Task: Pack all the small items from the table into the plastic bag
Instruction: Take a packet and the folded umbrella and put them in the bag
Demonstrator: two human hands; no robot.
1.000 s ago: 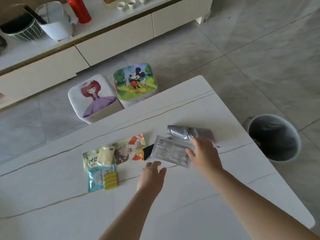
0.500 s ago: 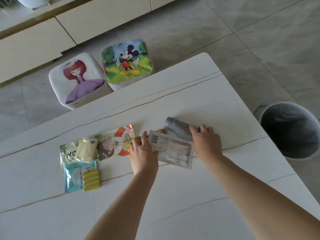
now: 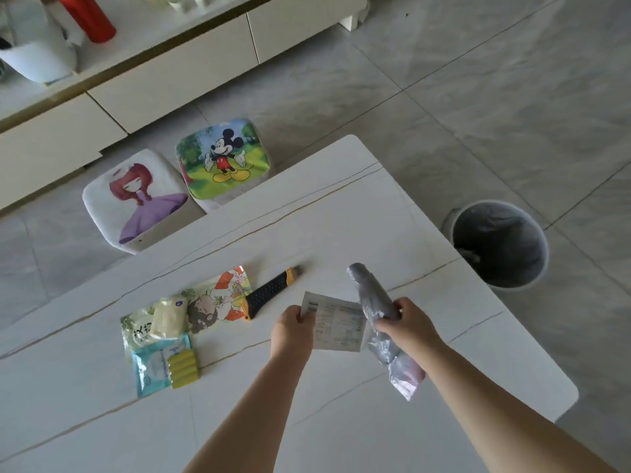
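My right hand (image 3: 406,324) grips a rolled grey plastic bag (image 3: 370,295), lifted off the white table (image 3: 341,220), its loose end hanging below my wrist. My left hand (image 3: 293,331) pinches the left edge of a flat white printed packet (image 3: 338,324), held just above the table. Left of it lie a black-and-yellow utility knife (image 3: 271,291), a cartoon snack packet (image 3: 218,300), a green packet (image 3: 135,331) with a pale block (image 3: 167,317) on it, a blue packet (image 3: 153,365) and a yellow ribbed piece (image 3: 184,368).
Two cartoon-printed stools (image 3: 136,199) (image 3: 223,162) stand past the table's far edge. A lined waste bin (image 3: 496,244) sits on the floor to the right. A low white cabinet (image 3: 170,73) runs along the back. The table's right corner is close to my right arm.
Both hands have lifted off the table: the right took up the grey bag roll, the left picked up the white packet. The knife that lay under the packet is now uncovered.
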